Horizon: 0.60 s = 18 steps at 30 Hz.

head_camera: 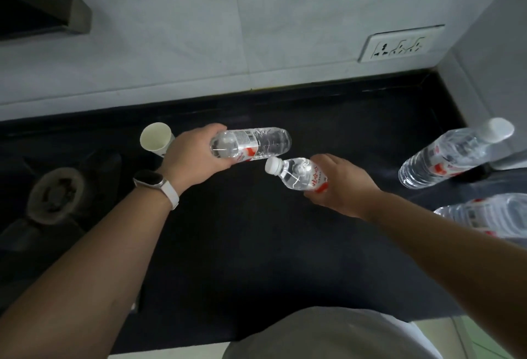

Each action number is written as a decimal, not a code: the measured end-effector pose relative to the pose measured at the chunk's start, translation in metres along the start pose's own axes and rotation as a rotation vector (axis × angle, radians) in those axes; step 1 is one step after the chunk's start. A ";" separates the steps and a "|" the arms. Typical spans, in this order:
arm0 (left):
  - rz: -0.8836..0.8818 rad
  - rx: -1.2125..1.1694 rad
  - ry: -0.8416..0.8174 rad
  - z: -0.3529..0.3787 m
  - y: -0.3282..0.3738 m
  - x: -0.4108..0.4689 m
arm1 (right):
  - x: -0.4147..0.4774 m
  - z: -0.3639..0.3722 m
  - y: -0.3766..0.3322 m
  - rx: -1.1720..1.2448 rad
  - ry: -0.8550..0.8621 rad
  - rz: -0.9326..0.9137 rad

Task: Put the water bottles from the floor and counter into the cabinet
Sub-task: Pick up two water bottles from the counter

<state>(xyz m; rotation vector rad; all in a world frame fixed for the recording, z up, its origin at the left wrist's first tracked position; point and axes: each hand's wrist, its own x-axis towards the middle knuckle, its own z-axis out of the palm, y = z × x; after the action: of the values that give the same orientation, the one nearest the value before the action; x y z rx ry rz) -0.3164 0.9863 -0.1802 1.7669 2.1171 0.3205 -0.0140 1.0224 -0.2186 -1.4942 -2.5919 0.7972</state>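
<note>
A clear plastic water bottle (256,142) lies sideways in the air above the black stone counter (256,244). The left hand (191,156) grips its neck end, and its base points right. Just below it, the right hand (345,184) curls round a second clear bottle (299,176), whose white cap points left. Both carry red-and-white labels; the first shows a barcode, but the red script is unreadable. Two more water-filled bottles (453,156) (490,213) stand on the counter's right end. A white paper cup (155,139) stands mouth up behind the left hand.
</note>
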 end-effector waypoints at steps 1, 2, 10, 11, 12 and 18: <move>0.020 0.024 -0.014 -0.008 0.003 -0.002 | -0.005 -0.001 -0.002 0.040 0.029 0.012; 0.036 0.049 -0.032 -0.016 0.007 -0.004 | -0.010 -0.001 -0.003 0.079 0.053 0.026; 0.234 0.102 -0.009 -0.029 0.045 -0.025 | -0.051 0.001 -0.020 0.322 0.200 0.168; 0.246 0.023 0.002 -0.022 0.047 -0.025 | -0.056 0.001 -0.022 0.331 0.206 0.179; 0.246 -0.080 0.012 -0.014 0.048 -0.025 | -0.062 0.000 -0.024 0.336 0.212 0.190; 0.153 -0.534 -0.005 0.026 0.064 -0.020 | -0.090 -0.008 -0.031 0.365 0.272 0.266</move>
<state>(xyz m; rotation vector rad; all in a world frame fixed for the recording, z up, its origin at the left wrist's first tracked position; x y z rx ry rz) -0.2455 0.9775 -0.1756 1.5960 1.6805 0.8329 0.0114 0.9396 -0.1789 -1.7067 -1.9564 0.9503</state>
